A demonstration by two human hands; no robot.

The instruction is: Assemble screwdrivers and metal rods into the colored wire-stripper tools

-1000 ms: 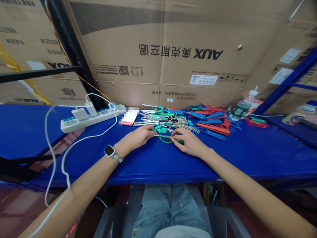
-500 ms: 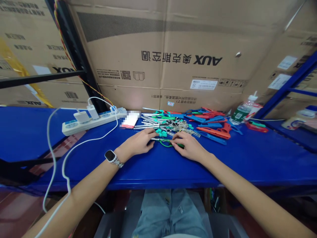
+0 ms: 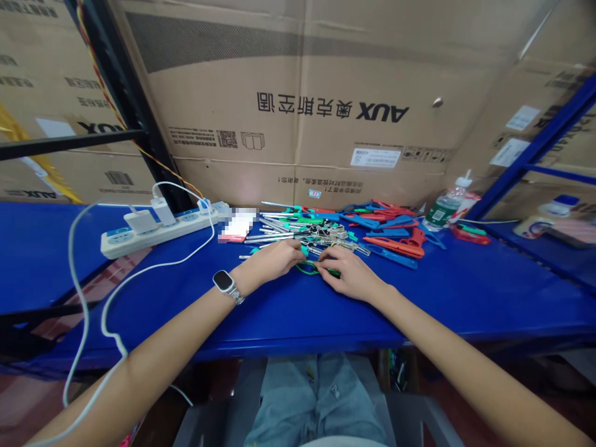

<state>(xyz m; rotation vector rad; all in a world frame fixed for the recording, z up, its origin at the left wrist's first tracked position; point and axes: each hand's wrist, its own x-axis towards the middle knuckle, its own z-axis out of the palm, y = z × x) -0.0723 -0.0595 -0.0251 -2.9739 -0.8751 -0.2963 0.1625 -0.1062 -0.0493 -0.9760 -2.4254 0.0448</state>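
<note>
My right hand (image 3: 350, 272) is closed in a pinch on a green lighter casing (image 3: 306, 269), whose looped part shows between my hands. Close beside it my left hand (image 3: 280, 261) has its fingertips pressed together at the casing's left end. What those fingers pinch is hidden. Just beyond my hands lies a heap of lighter parts: thin metal tubes (image 3: 274, 238), teal pieces and clear pieces (image 3: 357, 246). Red casings (image 3: 393, 246) and blue casings (image 3: 395, 257) of the same long shape are piled to the right. A metal tube (image 3: 244, 256) pokes out behind my left hand.
A white power strip (image 3: 162, 231) with plugged-in chargers stands left, its white cable (image 3: 153, 269) trailing past my left arm. A red and white packet (image 3: 238, 226) lies by the heap. At right stand a green-labelled bottle (image 3: 440, 211) and a blue-capped bottle (image 3: 549, 217). Cardboard (image 3: 298, 143) backs the blue table (image 3: 279, 316).
My left hand has shifted right, nearer to my right hand, covering the metal tube and part of the green casing. The view has turned slightly. My right hand keeps its pinch.
</note>
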